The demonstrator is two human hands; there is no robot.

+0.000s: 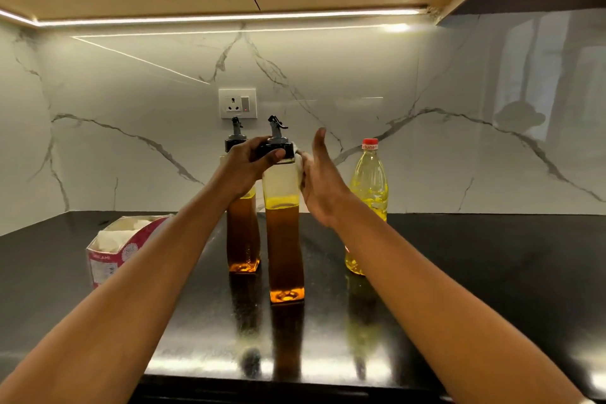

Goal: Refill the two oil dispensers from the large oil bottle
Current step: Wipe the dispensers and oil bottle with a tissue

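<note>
Near dispenser (284, 239): tall square glass bottle, upright on the black counter (492, 272), long axis vertical. Its spout (274, 125) points up toward the back wall. Amber oil fills about two thirds, with a thin yellow layer on top.

Far dispenser (243, 233): same type, upright, just behind and to the left of the first. Its upper part is partly hidden by the left wrist.

Left grip (249, 164): fingers and thumb are curled round the black cap (278, 149) of the near dispenser.

Right grip (323, 187): at the right shoulder of the near dispenser, thumb pointing up, with a white tissue (299, 165) between hand and glass. The fingers are hidden, so I cannot tell whether they pinch the tissue or only press it.

Large oil bottle (369, 187): upright to the right, red cap on, holding yellow oil. The right forearm covers its lower left part.

Surroundings: an opened tissue box (114, 249) lies on the counter to the left. A wall socket (237, 103) sits behind the dispensers.
</note>
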